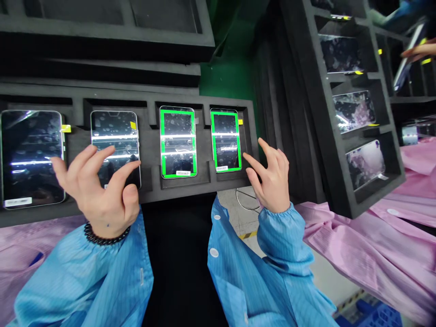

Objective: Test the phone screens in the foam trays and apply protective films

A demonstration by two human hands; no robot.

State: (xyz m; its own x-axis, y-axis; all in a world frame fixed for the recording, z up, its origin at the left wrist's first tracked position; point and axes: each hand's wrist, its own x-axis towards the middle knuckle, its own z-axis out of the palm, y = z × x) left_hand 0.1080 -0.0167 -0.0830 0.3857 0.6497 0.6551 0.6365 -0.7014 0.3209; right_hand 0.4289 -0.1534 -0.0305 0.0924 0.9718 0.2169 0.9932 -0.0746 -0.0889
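My left hand (102, 186), a dark beaded band at its wrist, hovers with spread fingers above a dark-screened phone (116, 122) in a black foam tray (200, 184). Its fingers cover part of that screen. Further left lies a larger dark-screened device (32, 150) with a yellow tab and a white label. To the right, two phones show bright green borders: the middle one (178, 143) and the right one (226, 141). Beside the right one's edge is my right hand (270, 175), fingers apart and holding nothing; whether a fingertip touches the phone I cannot tell.
More black foam trays (102, 50) are stacked behind. At right, another foam tray (361, 200) holds several devices in compartments. A co-worker's hand (420, 51) holds a blurred device at the upper right. Pink sleeves (368, 245) are on both sides; a blue crate (378, 315) is at the lower right.
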